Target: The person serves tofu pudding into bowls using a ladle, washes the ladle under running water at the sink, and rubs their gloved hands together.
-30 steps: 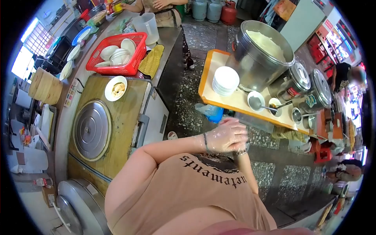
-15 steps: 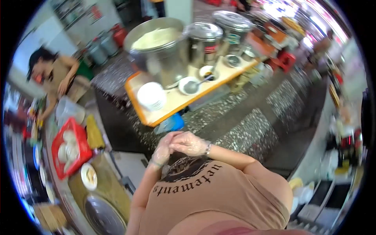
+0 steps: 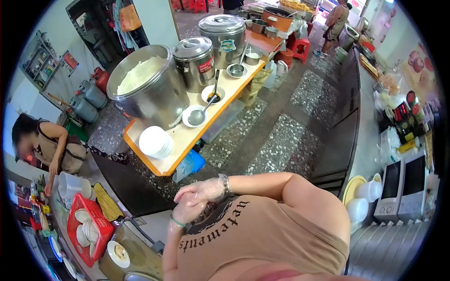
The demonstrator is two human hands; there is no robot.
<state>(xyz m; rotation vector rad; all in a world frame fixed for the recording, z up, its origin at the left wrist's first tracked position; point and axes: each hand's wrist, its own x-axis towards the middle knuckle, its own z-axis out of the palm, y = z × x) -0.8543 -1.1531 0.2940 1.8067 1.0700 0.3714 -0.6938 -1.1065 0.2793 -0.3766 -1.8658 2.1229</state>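
Observation:
In front of my chest, both hands are together in clear plastic gloves. My right hand (image 3: 206, 188), with a beaded bracelet at its wrist, is folded over my left hand (image 3: 187, 209), which has a green band at the wrist. The fingers of each are closed and press against the other hand. Whatever lies between the palms, if anything, is hidden. Closest to them are the orange-edged table (image 3: 164, 167) and a blue plastic bag (image 3: 193, 163) beneath it.
The table holds a large steel pot (image 3: 154, 100), lidded pots (image 3: 193, 65), stacked white bowls (image 3: 155, 142) and a ladle (image 3: 206, 108). At left, a red basket (image 3: 77, 234) of bowls and a plate (image 3: 118, 254) sit on the counter. A co-worker (image 3: 44, 143) leans nearby.
The view has turned and sharpened, bringing the table and pots to the left in frame. My hands stay together, with the right hand now folded further over the left.

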